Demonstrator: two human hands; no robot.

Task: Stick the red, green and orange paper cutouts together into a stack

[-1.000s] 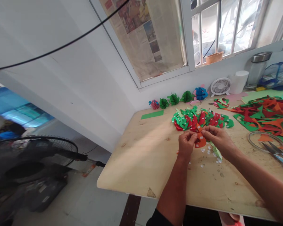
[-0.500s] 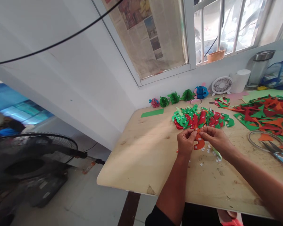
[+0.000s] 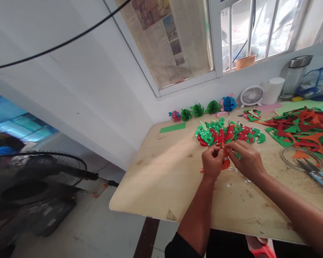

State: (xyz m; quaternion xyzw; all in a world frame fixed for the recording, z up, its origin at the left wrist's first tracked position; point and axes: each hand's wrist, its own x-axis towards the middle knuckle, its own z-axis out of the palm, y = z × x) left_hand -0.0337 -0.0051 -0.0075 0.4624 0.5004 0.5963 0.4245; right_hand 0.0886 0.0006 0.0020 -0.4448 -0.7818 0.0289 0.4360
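Observation:
My left hand pinches an orange paper cutout with small white squares stuck on it, held just above the wooden table. The fingers of my right hand are closed on the upper part of the same cutout and cover much of it. Whether a tiny white bit is also between them, I cannot make out. Right behind the hands lies a heap of curved green and red paper cutouts, many with white squares. Small white paper bits are scattered on the table below the hands.
Blue-handled scissors and a ring-shaped roll lie at the right, beside a pile of paper scraps. Along the wall stand folded paper figures, a small white fan and a glass bottle. A green strip lies at the back left.
My right hand has shifted a little up and left, its fingers now over the cutout's upper part. The left hand keeps its pinch. The view has moved slightly.

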